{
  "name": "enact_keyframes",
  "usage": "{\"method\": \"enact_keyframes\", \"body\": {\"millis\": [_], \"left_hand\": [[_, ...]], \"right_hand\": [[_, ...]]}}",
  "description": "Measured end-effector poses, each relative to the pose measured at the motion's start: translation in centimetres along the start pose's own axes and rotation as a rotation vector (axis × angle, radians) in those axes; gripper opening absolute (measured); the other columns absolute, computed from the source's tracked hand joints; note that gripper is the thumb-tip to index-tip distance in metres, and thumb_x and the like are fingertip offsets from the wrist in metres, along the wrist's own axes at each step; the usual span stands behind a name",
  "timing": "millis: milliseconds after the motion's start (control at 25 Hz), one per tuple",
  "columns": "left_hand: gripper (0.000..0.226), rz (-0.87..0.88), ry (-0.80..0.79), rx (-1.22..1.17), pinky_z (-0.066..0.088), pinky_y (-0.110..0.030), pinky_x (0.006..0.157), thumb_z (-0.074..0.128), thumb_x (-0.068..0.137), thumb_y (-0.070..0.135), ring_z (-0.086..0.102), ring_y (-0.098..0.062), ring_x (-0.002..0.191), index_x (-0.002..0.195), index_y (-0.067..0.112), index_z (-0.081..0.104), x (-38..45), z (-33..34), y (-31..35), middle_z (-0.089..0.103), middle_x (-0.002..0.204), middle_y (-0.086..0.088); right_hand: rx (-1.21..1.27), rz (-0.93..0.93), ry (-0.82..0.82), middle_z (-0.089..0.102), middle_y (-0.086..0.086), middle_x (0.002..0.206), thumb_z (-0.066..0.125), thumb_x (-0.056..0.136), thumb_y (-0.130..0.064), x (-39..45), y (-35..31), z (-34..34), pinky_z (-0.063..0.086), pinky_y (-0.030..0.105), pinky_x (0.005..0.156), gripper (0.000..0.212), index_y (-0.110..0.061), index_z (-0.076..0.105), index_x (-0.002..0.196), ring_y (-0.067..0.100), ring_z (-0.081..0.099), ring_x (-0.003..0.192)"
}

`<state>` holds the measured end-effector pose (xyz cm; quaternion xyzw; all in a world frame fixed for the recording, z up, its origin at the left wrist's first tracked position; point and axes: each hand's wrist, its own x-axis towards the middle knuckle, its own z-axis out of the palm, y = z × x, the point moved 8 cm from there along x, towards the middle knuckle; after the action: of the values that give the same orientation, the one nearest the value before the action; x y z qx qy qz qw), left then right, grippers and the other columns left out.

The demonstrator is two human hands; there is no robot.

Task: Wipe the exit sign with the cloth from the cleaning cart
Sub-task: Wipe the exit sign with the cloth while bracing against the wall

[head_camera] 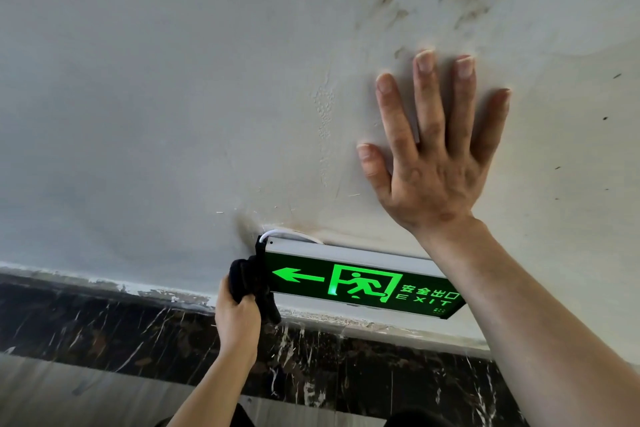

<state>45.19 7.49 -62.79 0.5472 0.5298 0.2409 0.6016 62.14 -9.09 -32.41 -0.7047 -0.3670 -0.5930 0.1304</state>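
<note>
Wiping the end of the lit exit sign, one palm braced on the wall.

Low in the frame, the left hand (237, 314) grips a bunched black cloth (250, 279) against the left end of the green exit sign (360, 284). The right hand (429, 156), fingers spread and holding nothing, lies flat on the stained white wall (156, 97) at centre right, above the sign.

It looked like a public building's corridor: a lit green exit sign (360, 284) hung low on a stained white wall (173, 97) above dark marble skirting (104, 319).
</note>
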Motion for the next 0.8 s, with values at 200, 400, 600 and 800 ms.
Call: {"method": "enact_keyframes", "body": {"millis": [200,400,600,800], "left_hand": [[0.053,-0.035,0.013,0.048,0.041,-0.026,0.056,0.037,0.092,-0.016,0.057,-0.014,0.073,0.11,0.029,0.059,1.2,0.4,-0.9,0.065,0.09,0.0],[0.052,-0.083,0.029,0.051,0.041,-0.029,0.06,0.037,0.09,-0.015,0.057,-0.017,0.081,0.105,0.028,0.061,1.4,0.6,-2.0,0.064,0.093,-0.002],[0.049,-0.369,-0.061,0.061,0.052,-0.053,0.09,0.036,0.097,-0.012,0.059,-0.035,0.101,0.136,0.013,0.052,0.5,1.4,-5.8,0.061,0.109,-0.012],[0.05,-0.629,-0.394,0.049,0.052,-0.054,0.083,0.032,0.094,-0.019,0.059,-0.045,0.098,0.133,0.006,0.051,-5.4,4.1,-8.0,0.059,0.117,-0.032]], "right_hand": [[-0.011,0.002,0.001,0.029,0.005,0.149,0.036,0.092,-0.05,-0.1,0.1,0.1,0.003,0.051,0.116,0.062,-0.025,0.03,0.148,0.031,0.016,0.14],[-0.012,0.002,0.012,0.03,0.004,0.148,0.035,0.092,-0.051,-0.1,0.1,0.3,0.004,0.051,0.116,0.06,-0.028,0.03,0.147,0.029,0.017,0.14],[-0.017,0.009,0.035,0.032,0.003,0.148,0.035,0.091,-0.051,-0.1,0.0,0.2,0.008,0.052,0.116,0.06,-0.028,0.032,0.147,0.028,0.02,0.14],[-0.006,0.021,0.002,0.033,0.002,0.148,0.044,0.089,-0.05,0.1,0.0,-0.1,0.009,0.052,0.115,0.062,-0.026,0.036,0.145,0.028,0.02,0.14]]}}
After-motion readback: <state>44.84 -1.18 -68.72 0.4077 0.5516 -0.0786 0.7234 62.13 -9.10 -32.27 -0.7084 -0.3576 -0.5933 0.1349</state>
